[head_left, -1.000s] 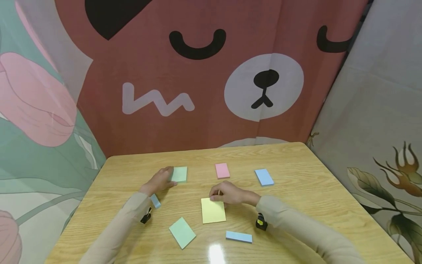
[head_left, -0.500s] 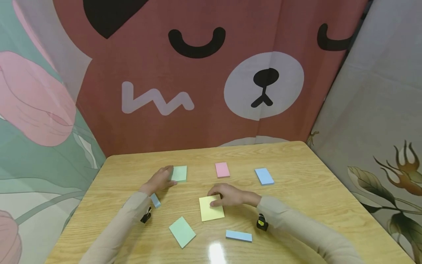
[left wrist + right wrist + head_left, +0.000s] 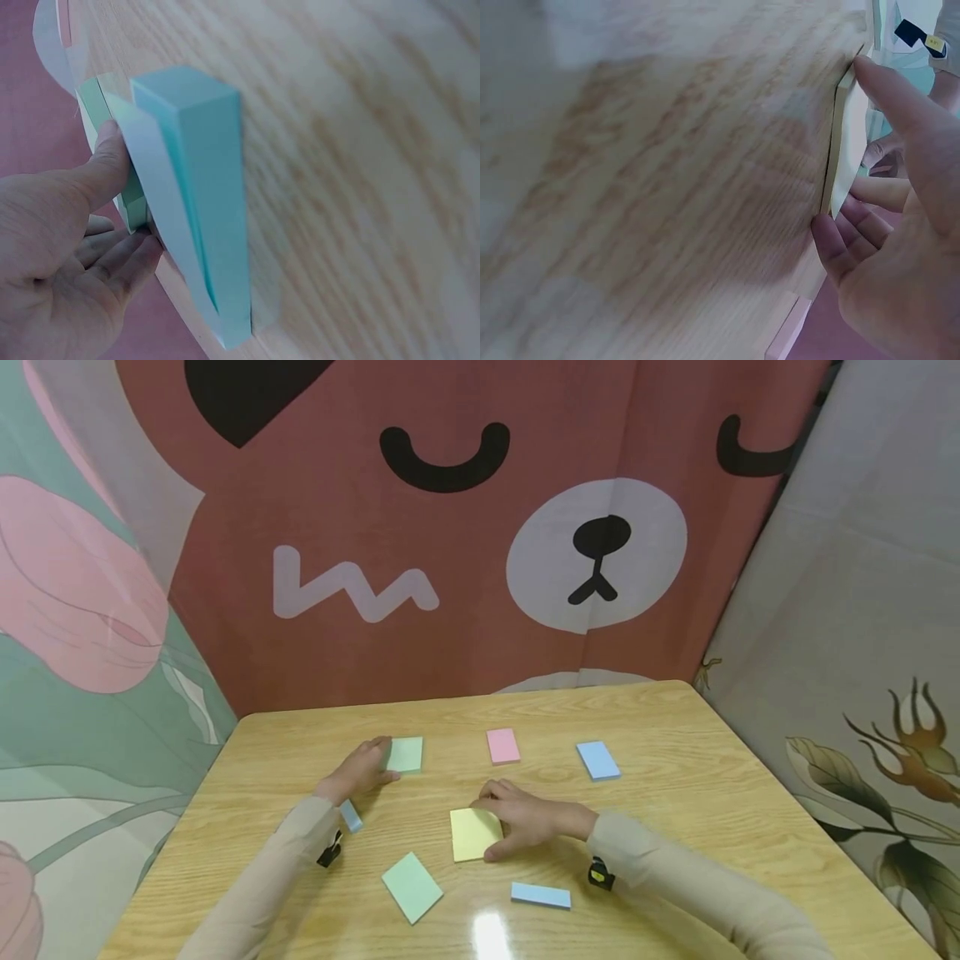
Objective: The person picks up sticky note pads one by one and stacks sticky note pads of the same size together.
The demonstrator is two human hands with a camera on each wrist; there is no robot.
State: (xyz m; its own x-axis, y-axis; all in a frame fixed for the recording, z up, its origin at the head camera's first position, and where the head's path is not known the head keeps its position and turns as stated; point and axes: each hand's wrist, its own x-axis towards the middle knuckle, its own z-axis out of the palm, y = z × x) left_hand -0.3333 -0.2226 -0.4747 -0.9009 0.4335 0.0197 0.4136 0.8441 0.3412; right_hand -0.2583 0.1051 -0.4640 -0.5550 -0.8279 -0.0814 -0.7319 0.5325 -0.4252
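In the head view, my left hand (image 3: 362,770) grips the left side of a pale green sticky note pad (image 3: 407,754) at the back left, thumb near its front corner. The left wrist view shows that green pad (image 3: 135,201) between thumb and fingers, partly hidden by a small blue sticky note pad (image 3: 214,202) with a lifted top sheet. Mid-table, my right hand (image 3: 525,817) holds a yellow sticky note pad (image 3: 472,835) by its right side. Thumb and fingers sit at opposite ends of the yellow pad (image 3: 847,142) in the right wrist view.
A pink pad (image 3: 503,747) and a blue pad (image 3: 598,761) lie along the back of the wooden table (image 3: 675,843). Nearer the front are a second green pad (image 3: 412,887) and a narrow blue pad (image 3: 541,895). A patterned curtain (image 3: 337,660) hangs behind the table.
My right thumb has gone from the yellow pad's top to its front right corner, with the fingers at the back edge. The yellow pad has shifted slightly left. My left hand has stayed put.
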